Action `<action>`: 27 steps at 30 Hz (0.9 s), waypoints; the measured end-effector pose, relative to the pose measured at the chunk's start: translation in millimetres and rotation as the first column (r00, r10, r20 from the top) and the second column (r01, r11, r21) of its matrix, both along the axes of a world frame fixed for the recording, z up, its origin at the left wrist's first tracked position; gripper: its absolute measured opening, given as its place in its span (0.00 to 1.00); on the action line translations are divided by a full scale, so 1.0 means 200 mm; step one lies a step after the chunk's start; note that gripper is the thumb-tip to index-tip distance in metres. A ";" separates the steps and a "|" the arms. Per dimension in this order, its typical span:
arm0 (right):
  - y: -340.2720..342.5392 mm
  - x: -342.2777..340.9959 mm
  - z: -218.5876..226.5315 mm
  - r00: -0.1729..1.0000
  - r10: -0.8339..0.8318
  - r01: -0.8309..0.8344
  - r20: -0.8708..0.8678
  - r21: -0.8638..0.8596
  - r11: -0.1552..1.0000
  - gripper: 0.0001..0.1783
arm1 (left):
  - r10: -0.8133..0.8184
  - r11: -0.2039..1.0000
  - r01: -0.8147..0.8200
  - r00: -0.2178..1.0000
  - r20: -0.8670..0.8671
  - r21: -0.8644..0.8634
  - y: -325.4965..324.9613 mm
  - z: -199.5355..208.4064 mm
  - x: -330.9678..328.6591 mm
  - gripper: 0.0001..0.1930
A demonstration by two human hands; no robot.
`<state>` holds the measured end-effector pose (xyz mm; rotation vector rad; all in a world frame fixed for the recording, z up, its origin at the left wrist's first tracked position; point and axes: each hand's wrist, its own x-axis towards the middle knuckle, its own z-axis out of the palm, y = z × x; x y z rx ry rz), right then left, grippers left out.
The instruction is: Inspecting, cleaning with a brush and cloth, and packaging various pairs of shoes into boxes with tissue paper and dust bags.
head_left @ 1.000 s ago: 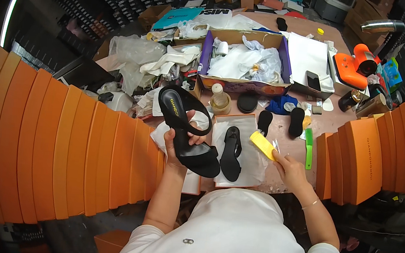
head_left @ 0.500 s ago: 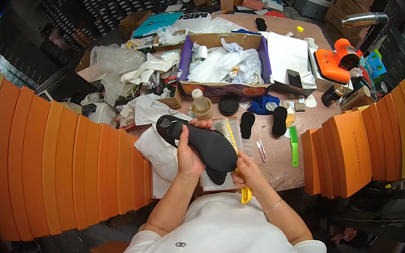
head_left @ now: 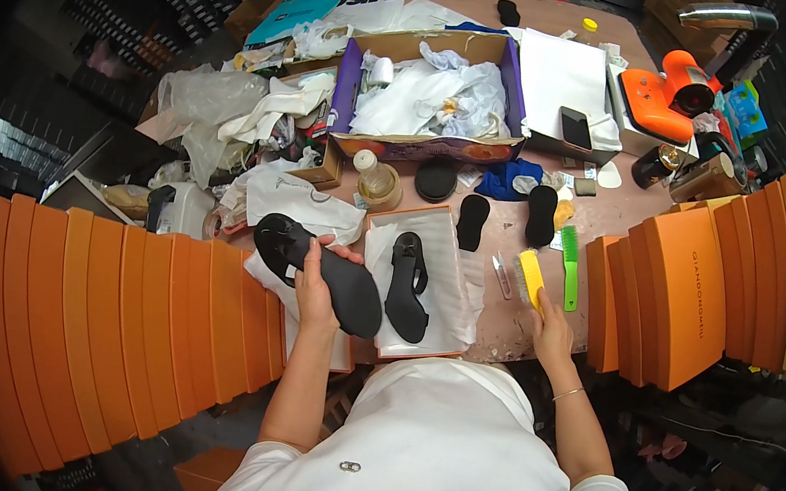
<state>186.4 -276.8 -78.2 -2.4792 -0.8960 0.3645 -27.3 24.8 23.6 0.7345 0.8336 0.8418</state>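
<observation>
My left hand (head_left: pixel 316 297) grips a black sandal (head_left: pixel 351 289), its sole turned up, over the left part of the table. The fingers wrap round its middle. My right hand (head_left: pixel 550 335) is closed at the near end of a yellow brush (head_left: pixel 529 273) with pale bristles, at the table's right side. Close by are a green comb (head_left: pixel 569 266) and small snips (head_left: pixel 503 276). Between my hands, a second black sandal (head_left: pixel 404 297) lies on white tissue paper (head_left: pixel 448 295) in an open orange shoebox.
Orange shoeboxes (head_left: pixel 93 328) line the left side, and more orange boxes (head_left: pixel 674 292) stand at the right. Behind are a purple carton (head_left: pixel 517 95) of crumpled paper, a bottle (head_left: pixel 376 183), a round black tin (head_left: pixel 436 180), black pads (head_left: pixel 473 222) and an orange device (head_left: pixel 656 106).
The sandal in my left hand has moved left, away from the brush. My right hand has carried the brush right and forward, beside the comb. The sandal in the box is now uncovered.
</observation>
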 end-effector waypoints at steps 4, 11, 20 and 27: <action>0.39 -0.06 0.07 0.962 0.260 -0.274 0.088 0.321 0.907 0.28 | 0.023 0.971 -0.007 0.998 0.061 -0.238 0.01 -0.08 -0.20 0.25; 0.89 -0.45 -0.30 0.699 0.247 -0.158 -0.671 0.192 0.969 0.33 | -0.016 0.949 0.042 0.996 0.085 -0.313 -0.09 -0.08 -0.24 0.34; 0.70 -0.40 0.03 0.051 0.363 0.294 -0.931 0.361 0.885 0.29 | -0.325 0.835 0.416 0.901 0.287 -0.360 -0.03 -0.20 -0.29 0.51; 0.59 -0.40 0.35 0.157 0.429 0.165 -0.889 0.452 0.876 0.28 | -0.578 0.654 0.689 0.722 0.381 -0.312 -0.03 -0.12 -0.24 0.58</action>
